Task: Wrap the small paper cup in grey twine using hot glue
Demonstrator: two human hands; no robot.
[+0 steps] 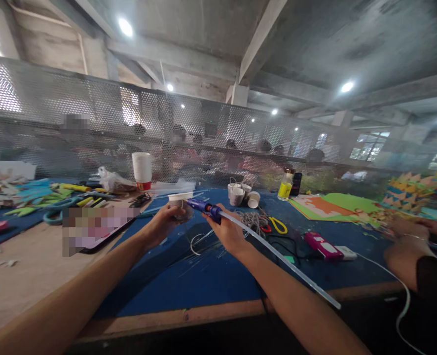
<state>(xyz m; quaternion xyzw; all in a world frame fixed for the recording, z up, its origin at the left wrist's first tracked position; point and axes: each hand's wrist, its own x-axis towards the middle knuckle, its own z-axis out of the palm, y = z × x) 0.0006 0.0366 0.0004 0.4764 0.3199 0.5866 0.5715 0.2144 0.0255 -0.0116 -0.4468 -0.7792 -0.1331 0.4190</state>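
Note:
My left hand (pixel 166 222) is closed round a small paper cup (pixel 183 209) with a white rim and a greyish covering on its side. In my right hand (pixel 228 229) is a blue hot glue gun (pixel 207 208), its nozzle pointing left at the cup, close to the rim; I cannot tell whether it touches. A long translucent glue stick (pixel 277 254) sticks out of the gun's back, over my right forearm. Beyond my right hand lies a tangle of grey cord (pixel 253 222). Several small cups with handles (pixel 236 194) stand farther back, one on its side.
Yellow-handled scissors (pixel 278 225), a magenta power bank (pixel 322 245) and a yellow-labelled bottle (pixel 285 186) are on the right. Stacked paper cups (pixel 142 168) and a phone (pixel 103 231) are on the left. A co-worker's hands (pixel 407 246) are at far right. A perforated metal screen (pixel 203 128) stands behind.

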